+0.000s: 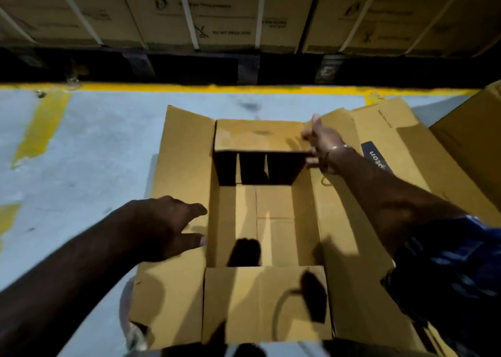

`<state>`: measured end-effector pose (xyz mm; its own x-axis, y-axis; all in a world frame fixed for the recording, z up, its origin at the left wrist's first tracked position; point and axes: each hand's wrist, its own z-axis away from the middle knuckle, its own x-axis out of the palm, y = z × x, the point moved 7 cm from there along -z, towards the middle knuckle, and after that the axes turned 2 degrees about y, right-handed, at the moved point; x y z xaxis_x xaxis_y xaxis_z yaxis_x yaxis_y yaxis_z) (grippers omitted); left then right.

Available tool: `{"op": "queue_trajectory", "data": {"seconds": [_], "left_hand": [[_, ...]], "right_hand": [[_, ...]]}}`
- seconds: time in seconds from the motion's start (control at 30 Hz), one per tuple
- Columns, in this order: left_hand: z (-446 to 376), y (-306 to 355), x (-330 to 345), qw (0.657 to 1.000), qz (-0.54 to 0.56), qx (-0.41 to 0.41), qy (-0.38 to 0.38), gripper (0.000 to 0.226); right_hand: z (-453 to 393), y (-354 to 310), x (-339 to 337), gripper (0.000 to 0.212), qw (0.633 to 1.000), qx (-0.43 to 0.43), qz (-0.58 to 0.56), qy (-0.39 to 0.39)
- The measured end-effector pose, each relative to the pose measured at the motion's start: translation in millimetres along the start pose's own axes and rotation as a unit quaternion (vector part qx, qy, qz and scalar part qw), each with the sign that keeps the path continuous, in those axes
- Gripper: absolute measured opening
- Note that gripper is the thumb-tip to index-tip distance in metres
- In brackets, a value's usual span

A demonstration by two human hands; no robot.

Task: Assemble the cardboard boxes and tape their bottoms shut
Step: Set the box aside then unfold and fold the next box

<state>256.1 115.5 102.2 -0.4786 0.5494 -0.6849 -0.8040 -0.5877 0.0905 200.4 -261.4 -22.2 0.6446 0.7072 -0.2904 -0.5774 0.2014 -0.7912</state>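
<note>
Left hand [165,229] — fingers spread and fairly straight, palm down, holding nothing; fingertips lie on or just above the left flap [184,172] near the box opening, contact not certain owing to blur.

Right hand [321,142] — reached out to the far right corner of the box; fingers at the edge of the far flap [260,137], thumb up by the right flap [341,221]. Blur hides whether it pinches the card or only presses it. A bracelet [340,147] circles the wrist; a blue patterned sleeve [447,270] covers the upper arm.

Cardboard box [271,221] — plain brown, standing upright on the grey concrete floor [81,153], directly below the camera. Left and right flaps lie spread outward; the near flap [263,302] is laid out towards the person; the far flap is tipped inward over the opening. Inside, the bottom flaps meet along a seam.

Second cardboard box [406,145] — lying just beside the first on its right, with a dark printed label.

Yellow floor line [217,88] — runs across beyond the box; behind it, strapped cartons [217,12] on dark pallets.
</note>
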Motion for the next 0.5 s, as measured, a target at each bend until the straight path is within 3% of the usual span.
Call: {"op": "queue_trajectory", "data": {"seconds": [0.07,0.13,0.23,0.3,0.4,0.5], "left_hand": [[10.7,-4.2,-3.0,1.0,0.007,-0.014,0.007,0.066],[19.5,-13.1,-6.5,0.999,0.025,-0.035,0.028,0.066],[25.0,-33.5,5.7,0.994,0.068,-0.077,0.046,0.069],[27.6,-49.1,20.8,0.986,0.112,-0.111,0.045,0.076],[38.7,-65.7,46.1,0.956,0.205,-0.204,0.043,0.08],[52.7,-48.9,71.9,0.927,0.293,-0.235,0.026,0.038]], "right_hand": [[23.2,18.8,-4.6,0.074,0.995,0.034,0.093,-0.016],[50.4,28.8,-17.3,0.063,0.991,0.001,0.133,0.001],[99.1,35.5,-66.8,0.037,0.972,-0.12,0.106,0.172],[134.3,53.9,-101.5,0.022,0.941,-0.129,0.165,0.264],[167.8,106.1,-128.9,0.044,0.948,0.023,0.168,0.271],[196.9,132.2,-123.6,0.059,0.969,0.103,0.108,0.199]]}}
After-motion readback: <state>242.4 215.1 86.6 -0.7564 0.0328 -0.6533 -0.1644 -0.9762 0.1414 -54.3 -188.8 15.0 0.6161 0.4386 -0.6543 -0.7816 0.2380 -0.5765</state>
